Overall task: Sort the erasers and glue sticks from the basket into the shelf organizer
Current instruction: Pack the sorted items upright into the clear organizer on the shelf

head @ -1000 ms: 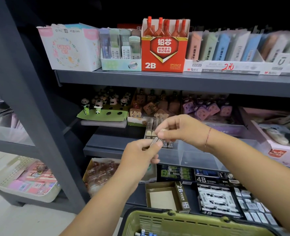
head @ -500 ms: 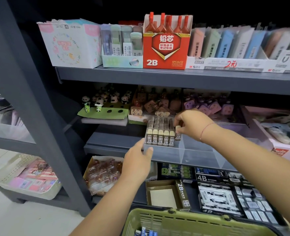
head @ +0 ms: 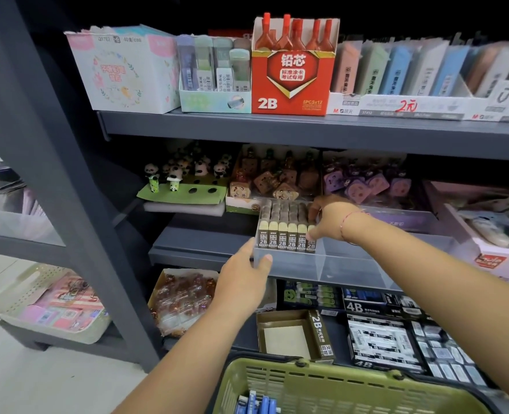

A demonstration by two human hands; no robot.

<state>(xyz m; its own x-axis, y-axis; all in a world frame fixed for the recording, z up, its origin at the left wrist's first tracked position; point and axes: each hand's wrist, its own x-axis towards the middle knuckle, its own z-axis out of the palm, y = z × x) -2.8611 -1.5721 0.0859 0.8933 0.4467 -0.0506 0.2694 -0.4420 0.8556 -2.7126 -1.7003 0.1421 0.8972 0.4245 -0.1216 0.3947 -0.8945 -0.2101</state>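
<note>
Clear-plastic organizer (head: 366, 264) on the middle shelf (head: 199, 249), front wall seemingly at or just past the shelf lip. Erasers (head: 283, 234) upright in its left compartment, packed in rows, 2B labels facing out. Left hand (head: 241, 282) clamped on the front-left corner, thumb on the front wall. Right hand (head: 329, 221) curled round the rows' right end, thumb on the front eraser, fingers reaching behind the rear ones.

Likeliest slip: end column toppling toward 3 o'clock on release, with a gap before the divider and no prop on that side; neighbours possibly following like dominoes. Second risk: organizer dragged toward 6 o'clock by too firm a pull at the corner, then tipping off the lip onto the stock below. Worth a steady squeeze inward before letting go.

Basket (head: 307, 369) at 6 o'clock of the organizer, blue glue sticks (head: 260, 403) showing in it, probably yet to be sorted. Open brown box (head: 280, 336) between basket and organizer. Pandas (head: 184, 174) at 10 o'clock; brown novelty pieces (head: 277, 180) at 12, close behind the rows, leaving little room for fingers there. Upper shelf (head: 307, 132) overhead, capping lift height; red box (head: 292, 70) on it. Right forearm lying across the right compartment, blocking any drop-in there for now.
</note>
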